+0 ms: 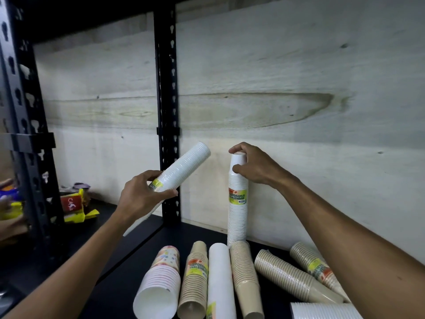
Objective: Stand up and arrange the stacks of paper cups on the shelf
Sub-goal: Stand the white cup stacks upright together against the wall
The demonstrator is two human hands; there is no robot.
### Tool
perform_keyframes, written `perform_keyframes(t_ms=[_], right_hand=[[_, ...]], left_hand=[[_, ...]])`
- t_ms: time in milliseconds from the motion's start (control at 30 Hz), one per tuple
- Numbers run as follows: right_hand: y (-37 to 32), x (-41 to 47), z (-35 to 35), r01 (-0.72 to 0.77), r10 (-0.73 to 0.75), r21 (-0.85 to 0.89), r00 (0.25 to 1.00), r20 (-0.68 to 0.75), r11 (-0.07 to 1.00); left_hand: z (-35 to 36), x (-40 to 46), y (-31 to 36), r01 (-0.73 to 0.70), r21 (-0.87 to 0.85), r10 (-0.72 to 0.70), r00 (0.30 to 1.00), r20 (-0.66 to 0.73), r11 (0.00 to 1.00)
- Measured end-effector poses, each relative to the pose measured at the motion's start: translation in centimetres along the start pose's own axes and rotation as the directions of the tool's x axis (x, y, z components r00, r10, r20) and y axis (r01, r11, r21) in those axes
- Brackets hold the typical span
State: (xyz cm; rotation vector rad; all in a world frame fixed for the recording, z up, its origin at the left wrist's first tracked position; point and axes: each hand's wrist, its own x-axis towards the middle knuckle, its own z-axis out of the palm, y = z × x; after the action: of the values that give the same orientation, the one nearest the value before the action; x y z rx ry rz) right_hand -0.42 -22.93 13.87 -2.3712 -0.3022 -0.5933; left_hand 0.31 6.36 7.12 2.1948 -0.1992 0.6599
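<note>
Now mid-arranging: right hand (253, 164) grip pinches top of upright white stack (238, 203), far on shelf (142, 256) by back wall. Left hand (140, 199) grip wraps tilted white stack (184, 166), held in air. Next, likely: stand it upright just left of first. More stacks lie near.

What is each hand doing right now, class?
Left hand: fingers grip a tilted white cup stack.
Right hand: fingers grip the top of the upright white cup stack.

Both hands (143, 194) (253, 164) raised, fingers curled, gripping.
</note>
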Motion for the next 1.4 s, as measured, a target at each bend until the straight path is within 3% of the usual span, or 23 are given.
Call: perform_keyframes(t_ms=[300, 433, 633, 800, 900, 1000, 1100, 1167, 1233, 1333, 1400], right_hand=[[-0.4, 0.2, -0.4, 0.005, -0.011, -0.076, 0.997, -0.073, 0.997], [-2.0, 0.0, -0.8, 0.127, -0.173, -0.233, 0.967, -0.189, 0.964], [-4.9, -0.3, -1.2, 0.28, -0.251, -0.391, 0.96, 0.124, 0.877], [-6.1, 0.1, -0.6, 0.304, -0.215, -0.416, 0.945, 0.246, 0.857], [-6.5, -0.5, -0.7, 0.334, -0.27, -0.347, 0.938, 0.218, 0.876], [-6.7, -1.3, -1.3, 0.313, -0.287, -0.376, 0.95, 0.126, 0.872], [-6.6, -2.1, -1.9, 0.28, -0.276, -0.444, 0.958, 0.073, 0.851], [-6.4, -2.6, -2.1, 0.246, -0.27, -0.443, 0.963, 0.007, 0.862], [-6.2, -3.2, -2.0, 0.22, -0.273, -0.44, 0.96, -0.062, 0.871], [-6.0, -4.3, -1.5, 0.211, -0.287, -0.42, 0.95, -0.124, 0.883], [-6.0, -4.9, -0.9, 0.219, -0.293, -0.395, 0.946, -0.139, 0.892]], left_hand=[[-0.3, 0.1, 0.3, -0.024, 0.016, 0.024, 1.0, -0.009, 1.0], [-0.9, 0.6, 0.7, -0.051, 0.05, 0.052, 0.999, -0.003, 0.997], [-2.2, 0.8, 1.9, -0.122, 0.097, 0.121, 0.993, 0.015, 0.988], [-2.8, 1.0, 2.6, -0.218, 0.104, 0.215, 0.976, 0.037, 0.97], [-2.8, 1.1, 3.1, -0.22, 0.135, 0.231, 0.971, -0.065, 0.966], [-2.2, 0.8, 3.8, -0.069, 0.128, 0.093, 0.976, -0.198, 0.989], [-1.3, 0.5, 4.9, 0.122, -0.115, -0.144, 0.966, -0.216, 0.986], [-1.0, 0.9, 5.5, 0.248, -0.357, -0.315, 0.938, -0.144, 0.9], [-1.0, 1.6, 6.7, 0.353, -0.617, -0.439, 0.899, 0.015, 0.703], [-1.0, 2.5, 8.4, 0.435, -0.805, -0.453, 0.859, 0.238, 0.404], [-0.7, 3.2, 9.3, 0.427, -0.851, -0.416, 0.864, 0.283, 0.306]])
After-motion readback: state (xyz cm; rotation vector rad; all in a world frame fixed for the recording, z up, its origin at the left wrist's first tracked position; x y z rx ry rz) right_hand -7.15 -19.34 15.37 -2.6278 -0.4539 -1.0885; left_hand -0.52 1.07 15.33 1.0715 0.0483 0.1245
